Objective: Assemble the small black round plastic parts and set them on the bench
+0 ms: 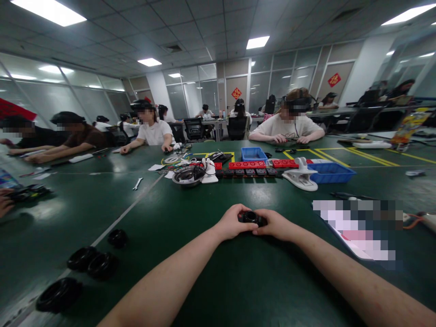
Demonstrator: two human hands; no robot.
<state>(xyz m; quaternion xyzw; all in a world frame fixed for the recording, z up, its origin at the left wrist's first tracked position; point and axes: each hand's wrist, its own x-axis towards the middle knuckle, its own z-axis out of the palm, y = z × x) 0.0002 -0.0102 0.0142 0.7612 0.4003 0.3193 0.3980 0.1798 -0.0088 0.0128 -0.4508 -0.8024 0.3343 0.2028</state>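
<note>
A small black part with a round opening on top (251,217) is held between both hands, low over the green table in the middle of the head view. My left hand (233,223) grips it from the left, thumb along the near side. From the right, my right hand (275,224) closes on it, its thumb meeting the left thumb in front. The fingers hide much of the part, so its exact kind cannot be made out. Several black ring-shaped parts (101,265) lie on the table to the left, apart from my hands.
Beyond my hands stand a metal bowl with cables (188,176), red power strips (246,165), a white clamp stand (301,176) and blue bins (330,172). A wrench (137,184) lies left, a blurred-out flat item (356,231) right. Other people sit around the table.
</note>
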